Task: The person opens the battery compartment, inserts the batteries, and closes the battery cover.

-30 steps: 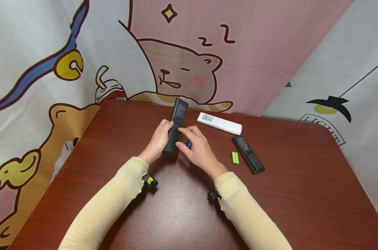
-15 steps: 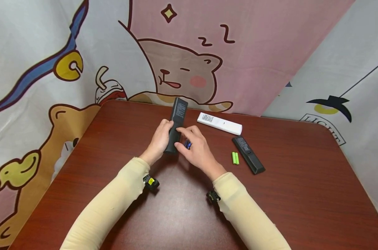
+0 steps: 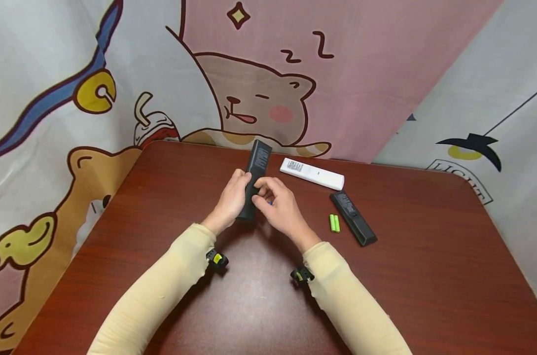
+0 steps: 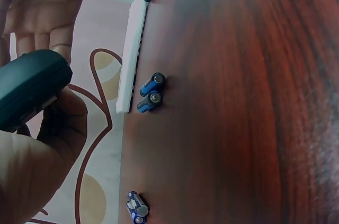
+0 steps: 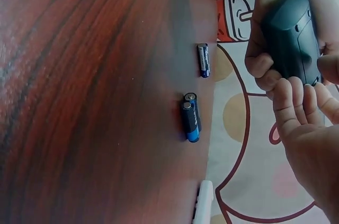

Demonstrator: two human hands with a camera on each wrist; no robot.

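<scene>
My left hand grips a black remote control above the table, its back with printed text facing up and its thumb along the left edge. From the right, my right hand bends its fingers to the lower half of that remote, index fingertip and thumb close together on its back. In the right wrist view, these fingertips touch the end of the remote, where a seam shows. Two blue batteries lie on the table below; the right hand mostly hides them in the head view.
Another pair of blue batteries lies further left. A white remote lies to the right at the back. Beside a second black remote are two green batteries. A printed curtain hangs behind the table.
The held remote has shifted slightly right. My right thumb and index fingertip have drawn closer together on its back, and the hand covers more of the blue batteries.
</scene>
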